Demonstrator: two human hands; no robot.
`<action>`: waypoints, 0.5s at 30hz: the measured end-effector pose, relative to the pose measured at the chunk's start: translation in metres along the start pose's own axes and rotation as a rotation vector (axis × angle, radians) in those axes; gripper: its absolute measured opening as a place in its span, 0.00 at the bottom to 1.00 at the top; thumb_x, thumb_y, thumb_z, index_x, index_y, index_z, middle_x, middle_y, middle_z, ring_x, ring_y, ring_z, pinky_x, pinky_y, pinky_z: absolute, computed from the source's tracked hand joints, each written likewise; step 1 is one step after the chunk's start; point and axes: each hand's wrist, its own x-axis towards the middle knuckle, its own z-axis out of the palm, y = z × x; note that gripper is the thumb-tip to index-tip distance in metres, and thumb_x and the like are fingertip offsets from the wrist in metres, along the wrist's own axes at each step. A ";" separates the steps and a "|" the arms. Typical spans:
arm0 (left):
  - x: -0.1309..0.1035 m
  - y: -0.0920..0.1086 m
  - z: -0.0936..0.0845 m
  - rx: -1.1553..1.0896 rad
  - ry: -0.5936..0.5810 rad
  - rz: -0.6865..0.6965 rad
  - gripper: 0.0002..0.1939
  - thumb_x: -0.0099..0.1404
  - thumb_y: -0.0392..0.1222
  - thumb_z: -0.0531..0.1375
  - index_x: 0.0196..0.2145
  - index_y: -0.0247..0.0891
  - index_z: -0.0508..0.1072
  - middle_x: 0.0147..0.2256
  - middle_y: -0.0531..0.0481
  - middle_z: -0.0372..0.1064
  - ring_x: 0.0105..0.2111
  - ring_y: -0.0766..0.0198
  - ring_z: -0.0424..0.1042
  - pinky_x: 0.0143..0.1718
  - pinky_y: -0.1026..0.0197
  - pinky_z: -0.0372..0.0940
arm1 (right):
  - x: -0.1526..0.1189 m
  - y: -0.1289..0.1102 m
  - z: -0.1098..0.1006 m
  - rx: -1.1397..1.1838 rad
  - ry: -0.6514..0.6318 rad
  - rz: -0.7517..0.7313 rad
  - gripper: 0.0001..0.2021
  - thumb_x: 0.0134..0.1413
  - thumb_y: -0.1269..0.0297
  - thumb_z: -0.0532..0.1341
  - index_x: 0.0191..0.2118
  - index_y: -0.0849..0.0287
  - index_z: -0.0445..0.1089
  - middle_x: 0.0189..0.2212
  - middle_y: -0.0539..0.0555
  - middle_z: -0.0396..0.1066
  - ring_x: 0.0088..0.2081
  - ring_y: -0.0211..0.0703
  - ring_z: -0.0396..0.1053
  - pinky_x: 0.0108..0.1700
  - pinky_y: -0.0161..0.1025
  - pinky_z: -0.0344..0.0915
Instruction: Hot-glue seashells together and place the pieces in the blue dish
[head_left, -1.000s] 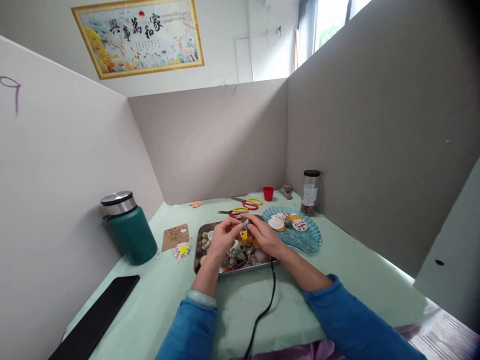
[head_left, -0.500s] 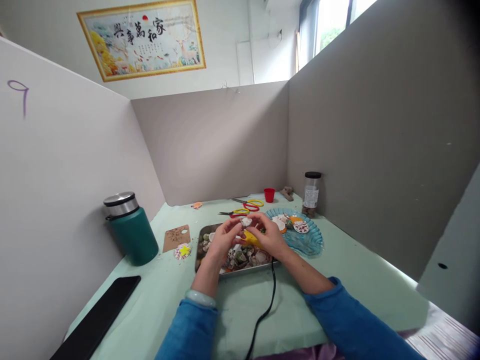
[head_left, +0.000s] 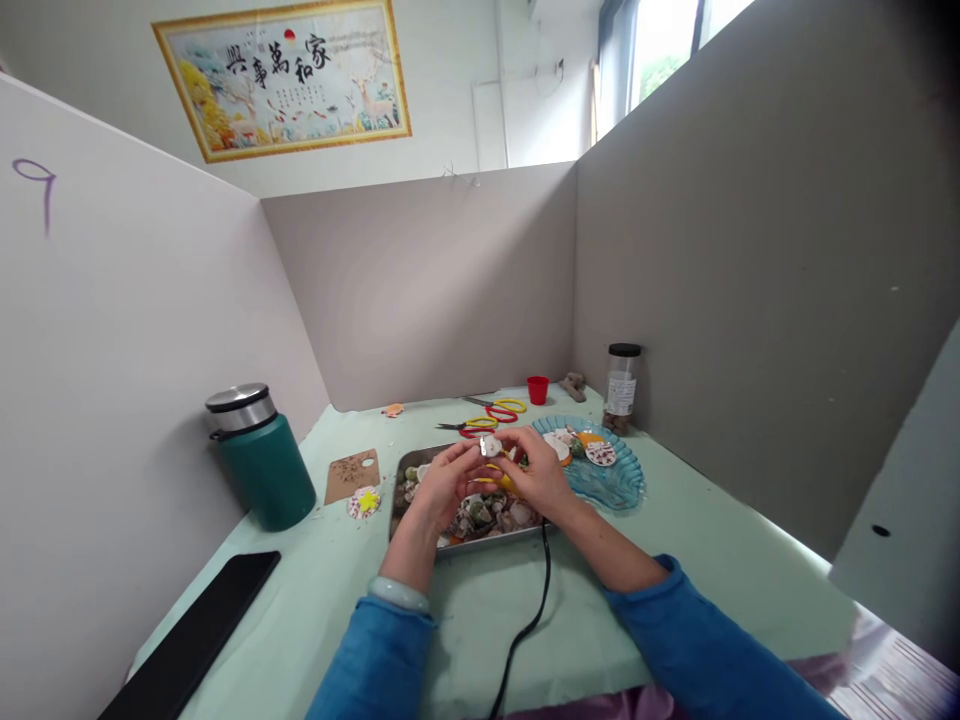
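A small white piece (head_left: 490,446), perhaps a shell, is pinched between my two hands above a metal tray (head_left: 466,546) of shells. My left hand (head_left: 444,488) grips its left side, and my right hand (head_left: 541,474) has its fingertips closed on the right side. Something yellow (head_left: 504,480) shows below the fingers, partly hidden by them; a black cord (head_left: 534,622) runs from near it toward the front edge.
Left: green bottle (head_left: 271,468), black slab (head_left: 196,636), brown card (head_left: 352,474), round piece with yellow flower (head_left: 365,502). Behind: scissors (head_left: 480,424), red cup (head_left: 538,390). Right: blue dish (head_left: 619,488) with decorated pieces, black-lidded jar (head_left: 621,388). Grey partitions surround the table.
The white piece has turned between my fingers and now shows a flatter, brighter face. Both hands stay in nearly the same place over the tray.
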 end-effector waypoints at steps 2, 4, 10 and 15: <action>0.001 0.000 -0.001 0.000 -0.001 -0.003 0.19 0.52 0.44 0.69 0.40 0.33 0.72 0.32 0.43 0.75 0.29 0.59 0.77 0.30 0.61 0.71 | -0.001 0.000 -0.001 -0.007 -0.010 -0.012 0.11 0.53 0.69 0.61 0.44 0.55 0.69 0.37 0.56 0.70 0.36 0.44 0.67 0.35 0.41 0.67; 0.001 -0.001 -0.002 0.005 0.015 -0.006 0.19 0.51 0.43 0.69 0.38 0.33 0.72 0.31 0.44 0.75 0.28 0.61 0.76 0.30 0.62 0.71 | -0.001 0.001 -0.001 -0.005 -0.026 -0.014 0.11 0.54 0.69 0.60 0.44 0.55 0.69 0.38 0.56 0.70 0.37 0.45 0.67 0.36 0.42 0.67; 0.002 -0.002 -0.004 0.033 0.073 -0.006 0.18 0.48 0.41 0.70 0.35 0.32 0.71 0.27 0.45 0.75 0.25 0.63 0.75 0.29 0.63 0.70 | -0.002 0.002 -0.001 0.022 -0.106 -0.026 0.14 0.54 0.68 0.61 0.47 0.54 0.67 0.42 0.57 0.70 0.42 0.48 0.67 0.39 0.43 0.67; 0.002 -0.001 -0.003 0.038 0.105 -0.006 0.19 0.47 0.41 0.71 0.35 0.32 0.72 0.26 0.46 0.75 0.24 0.63 0.75 0.29 0.63 0.70 | -0.001 0.001 -0.001 0.038 -0.126 -0.029 0.14 0.54 0.68 0.61 0.48 0.54 0.67 0.43 0.56 0.70 0.42 0.47 0.67 0.39 0.42 0.67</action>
